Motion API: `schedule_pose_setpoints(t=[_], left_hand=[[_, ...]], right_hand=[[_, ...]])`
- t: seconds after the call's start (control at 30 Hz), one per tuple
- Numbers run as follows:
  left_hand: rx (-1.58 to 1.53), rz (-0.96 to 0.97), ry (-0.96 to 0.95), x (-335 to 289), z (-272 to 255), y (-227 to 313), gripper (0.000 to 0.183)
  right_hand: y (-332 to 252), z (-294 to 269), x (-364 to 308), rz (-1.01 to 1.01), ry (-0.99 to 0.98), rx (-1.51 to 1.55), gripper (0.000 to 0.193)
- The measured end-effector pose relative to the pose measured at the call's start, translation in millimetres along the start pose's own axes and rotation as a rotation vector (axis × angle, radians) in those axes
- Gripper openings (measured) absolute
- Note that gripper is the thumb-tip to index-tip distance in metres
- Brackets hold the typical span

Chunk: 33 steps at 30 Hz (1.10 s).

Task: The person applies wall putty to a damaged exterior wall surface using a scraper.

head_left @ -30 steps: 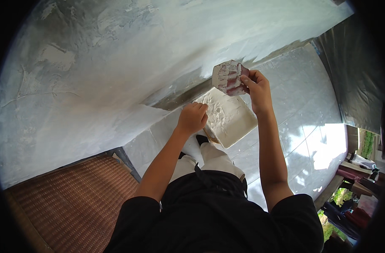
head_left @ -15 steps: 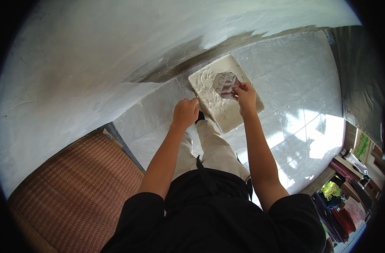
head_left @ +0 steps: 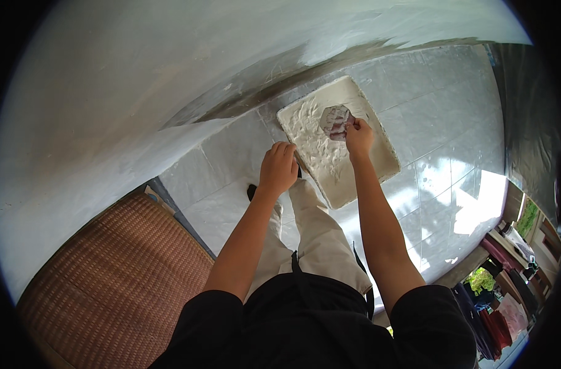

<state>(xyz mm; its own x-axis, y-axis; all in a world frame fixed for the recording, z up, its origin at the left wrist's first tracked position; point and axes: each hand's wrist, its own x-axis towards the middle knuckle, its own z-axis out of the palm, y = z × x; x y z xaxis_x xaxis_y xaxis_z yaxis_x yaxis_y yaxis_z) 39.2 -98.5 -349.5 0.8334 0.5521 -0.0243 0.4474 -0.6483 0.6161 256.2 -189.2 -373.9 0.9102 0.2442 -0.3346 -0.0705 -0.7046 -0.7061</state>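
My right hand (head_left: 359, 138) pinches the edge of a flat, many-sided scraper (head_left: 336, 123), brownish and smeared with pale paste. The scraper is over a shallow rectangular tray (head_left: 388, 142). Cream-coloured paste (head_left: 317, 141) coats the tray's inside, lying thick and ridged toward its left side and smoother on the right. At the tray's left edge, the fingers of my left hand (head_left: 278, 166) are bent and appear to grip the rim; their tips are partly hidden.
A pale wall (head_left: 139, 67) curves along the left and far side, with a darker band low down. Grey floor tiles (head_left: 428, 111) surround the tray. A woven brown panel (head_left: 121, 277) stands at the lower left. Folded cloths and other items (head_left: 495, 313) are piled at the lower right.
My right hand and the scraper have shifted slightly right over the tray. The left hand's fingers have turned further over the tray's edge. The view has shifted a little.
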Motion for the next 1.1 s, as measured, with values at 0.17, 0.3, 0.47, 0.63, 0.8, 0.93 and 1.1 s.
schedule_pose_setpoints(t=[0.17,0.3,0.47,0.63,0.8,0.93,1.1], left_hand=[[-0.005,0.002,-0.012,2.1,8.6,-2.6,0.028],[-0.028,0.028,-0.003,2.8,7.1,-3.0,0.028],[-0.067,0.014,-0.014,1.7,6.6,-1.2,0.029],[-0.091,-0.001,-0.011,-3.5,7.0,-0.4,0.030],[-0.102,-0.015,-0.019,-9.2,8.2,2.2,0.031],[-0.089,-0.023,-0.027,-15.8,9.4,0.8,0.032],[-0.085,-0.054,-0.042,-21.4,8.4,0.3,0.032]], right_hand=[[-8.9,7.4,9.0,-0.168,0.048,-0.165,0.018],[-12.0,13.9,20.0,-0.303,0.041,-0.166,0.018],[-14.6,20.3,27.4,-0.386,0.037,-0.156,0.018],[-22.2,23.9,33.0,-0.471,0.002,-0.273,0.018],[-31.9,24.5,52.6,-0.458,-0.126,-0.354,0.017],[-38.6,25.6,60.9,-0.419,-0.240,-0.425,0.017],[-30.0,28.2,69.9,-0.483,-0.239,-0.449,0.018]])
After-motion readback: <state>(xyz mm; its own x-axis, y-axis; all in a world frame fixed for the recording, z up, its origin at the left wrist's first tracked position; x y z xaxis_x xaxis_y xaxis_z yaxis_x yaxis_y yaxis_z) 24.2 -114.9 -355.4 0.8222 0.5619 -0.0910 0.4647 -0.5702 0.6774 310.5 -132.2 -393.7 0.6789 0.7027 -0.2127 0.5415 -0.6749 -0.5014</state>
